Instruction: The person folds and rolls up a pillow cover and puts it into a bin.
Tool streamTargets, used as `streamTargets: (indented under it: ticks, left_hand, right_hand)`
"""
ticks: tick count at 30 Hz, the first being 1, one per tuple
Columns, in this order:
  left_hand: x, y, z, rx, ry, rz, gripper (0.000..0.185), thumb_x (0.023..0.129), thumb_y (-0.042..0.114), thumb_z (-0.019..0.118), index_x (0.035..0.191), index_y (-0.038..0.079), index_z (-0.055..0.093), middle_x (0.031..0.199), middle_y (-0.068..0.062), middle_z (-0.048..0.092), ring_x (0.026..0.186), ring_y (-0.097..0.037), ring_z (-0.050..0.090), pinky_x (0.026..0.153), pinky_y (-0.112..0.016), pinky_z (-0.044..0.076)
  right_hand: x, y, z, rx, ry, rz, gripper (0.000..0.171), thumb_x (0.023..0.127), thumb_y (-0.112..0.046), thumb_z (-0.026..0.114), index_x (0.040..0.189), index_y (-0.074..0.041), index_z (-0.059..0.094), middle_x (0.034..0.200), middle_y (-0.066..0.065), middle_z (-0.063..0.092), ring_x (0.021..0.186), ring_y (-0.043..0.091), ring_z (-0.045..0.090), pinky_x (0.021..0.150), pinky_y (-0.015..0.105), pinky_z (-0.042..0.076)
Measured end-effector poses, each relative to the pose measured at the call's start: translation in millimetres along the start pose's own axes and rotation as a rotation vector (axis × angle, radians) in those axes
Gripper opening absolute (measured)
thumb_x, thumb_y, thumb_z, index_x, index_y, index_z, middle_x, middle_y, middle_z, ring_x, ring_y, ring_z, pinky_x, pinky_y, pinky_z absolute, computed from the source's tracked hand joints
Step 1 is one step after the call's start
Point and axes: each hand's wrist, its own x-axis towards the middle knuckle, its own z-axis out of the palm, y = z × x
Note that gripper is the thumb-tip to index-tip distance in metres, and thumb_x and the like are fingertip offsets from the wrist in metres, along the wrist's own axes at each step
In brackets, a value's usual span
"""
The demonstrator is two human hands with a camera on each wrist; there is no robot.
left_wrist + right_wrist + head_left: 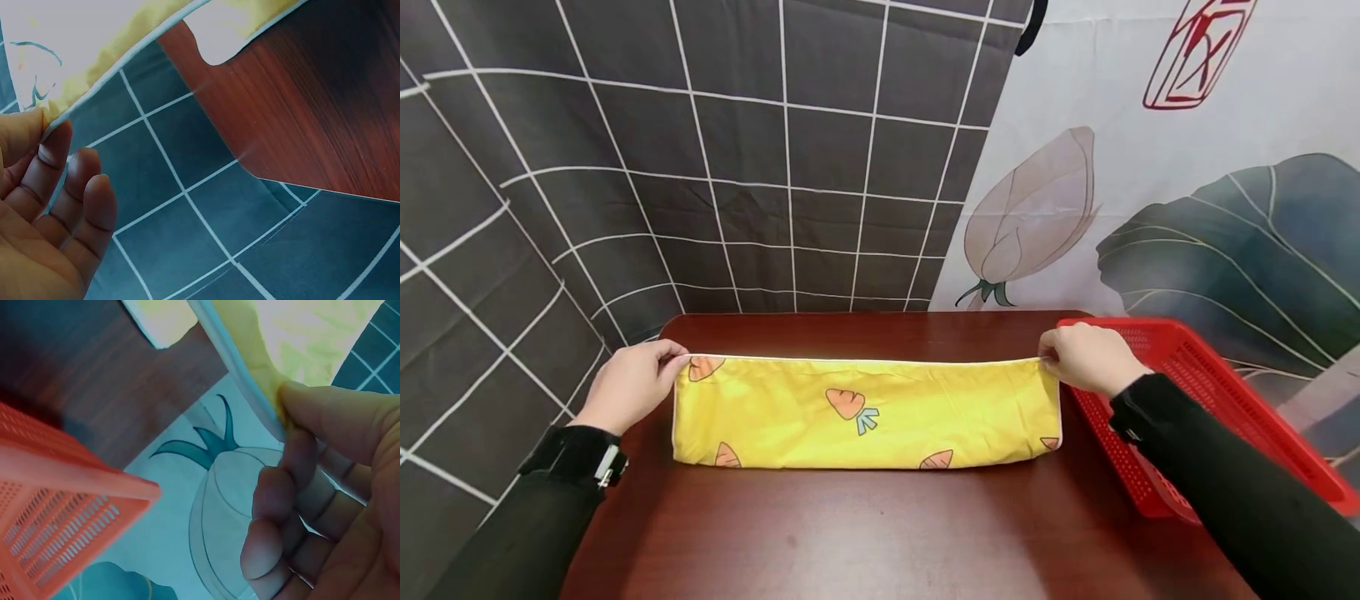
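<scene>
fingertips pinch the far corners of a folded yellow cloth (865, 412) printed with carrots — left hand (628, 385) at one end, right hand (1090, 358) at the other, each clamped on the white-piped top edge. the cloth lies as a long flat band across the middle of a dark wooden table (880, 533). a red plastic basket (1210, 400) sits just beside its right end — grid-patterned and flower-printed curtains hang behind.

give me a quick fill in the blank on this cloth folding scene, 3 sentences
1. The yellow cloth is printed with small orange ____.
2. The left hand and the right hand each pinch a far ____ of the cloth.
3. The basket beside the right hand is ____ in colour.

Missing words: carrots; corner; red
</scene>
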Motion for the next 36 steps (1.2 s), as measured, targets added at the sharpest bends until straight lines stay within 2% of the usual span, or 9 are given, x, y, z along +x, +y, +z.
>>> streamTargets:
  ticks: [3, 7, 11, 17, 22, 28, 36]
  left_hand:
    - [8.2, -4.0, 6.2, 0.033, -0.033, -0.015, 0.013, 0.1, 0.016, 0.072, 0.106, 0.005, 0.076, 0.088, -0.015, 0.077, 0.072, -0.028, 0.066, 0.065, -0.049, 0.054]
    - [18.8, -6.0, 16.2, 0.056, -0.097, -0.047, 0.015, 0.102, 0.017, 0.07, 0.107, 0.004, 0.075, 0.09, -0.016, 0.077, 0.074, -0.029, 0.065, 0.07, -0.054, 0.057]
    - [29.0, -4.6, 26.1, 0.082, -0.133, -0.074, 0.018, 0.102, 0.017, 0.069, 0.109, 0.002, 0.074, 0.096, -0.021, 0.077, 0.078, -0.034, 0.068, 0.074, -0.057, 0.058]
    - [38.9, -3.6, 43.6, 0.114, -0.192, -0.114, 0.021, 0.103, 0.014, 0.069, 0.115, -0.001, 0.074, 0.108, -0.025, 0.077, 0.09, -0.041, 0.069, 0.089, -0.063, 0.058]
    - [40.5, -4.5, 56.8, 0.114, -0.234, -0.146, 0.021, 0.103, 0.013, 0.068, 0.116, -0.002, 0.074, 0.109, -0.027, 0.076, 0.09, -0.042, 0.069, 0.09, -0.065, 0.058]
    - [36.2, -9.9, 71.5, 0.103, -0.252, -0.157, 0.019, 0.103, 0.013, 0.067, 0.114, 0.0, 0.076, 0.109, -0.026, 0.077, 0.09, -0.042, 0.07, 0.087, -0.063, 0.058]
    - [29.3, -11.9, 80.6, 0.034, -0.335, -0.207, 0.023, 0.105, 0.014, 0.066, 0.119, -0.002, 0.073, 0.11, -0.026, 0.076, 0.087, -0.036, 0.067, 0.084, -0.056, 0.058]
  right_hand:
    - [12, -2, -3, -0.025, -0.01, -0.015, 0.004, 0.088, -0.015, 0.081, 0.086, -0.016, 0.078, 0.077, 0.0, 0.07, 0.071, 0.02, 0.059, 0.068, 0.045, 0.059]
    - [28, -2, 0, -0.062, -0.037, -0.021, 0.007, 0.088, -0.014, 0.077, 0.082, -0.016, 0.078, 0.073, -0.001, 0.069, 0.069, 0.02, 0.058, 0.068, 0.045, 0.059]
    - [44, -3, 8, -0.112, -0.092, 0.011, 0.007, 0.089, -0.018, 0.076, 0.084, -0.014, 0.078, 0.079, 0.003, 0.073, 0.072, 0.024, 0.063, 0.075, 0.051, 0.06]
    - [64, -4, 28, -0.147, -0.18, 0.082, 0.013, 0.09, -0.022, 0.076, 0.091, -0.009, 0.077, 0.086, 0.01, 0.076, 0.074, 0.028, 0.066, 0.08, 0.056, 0.062]
    - [75, -2, 47, -0.162, -0.208, 0.124, 0.016, 0.091, -0.023, 0.076, 0.094, -0.007, 0.076, 0.09, 0.012, 0.076, 0.075, 0.028, 0.066, 0.079, 0.056, 0.062]
    - [79, -5, 63, -0.136, -0.249, 0.157, 0.021, 0.092, -0.023, 0.077, 0.102, -0.005, 0.077, 0.093, 0.014, 0.077, 0.076, 0.029, 0.066, 0.078, 0.054, 0.063]
    - [80, -1, 88, -0.073, -0.201, 0.168, 0.013, 0.092, -0.016, 0.07, 0.097, -0.008, 0.08, 0.094, 0.013, 0.078, 0.076, 0.027, 0.065, 0.074, 0.052, 0.061]
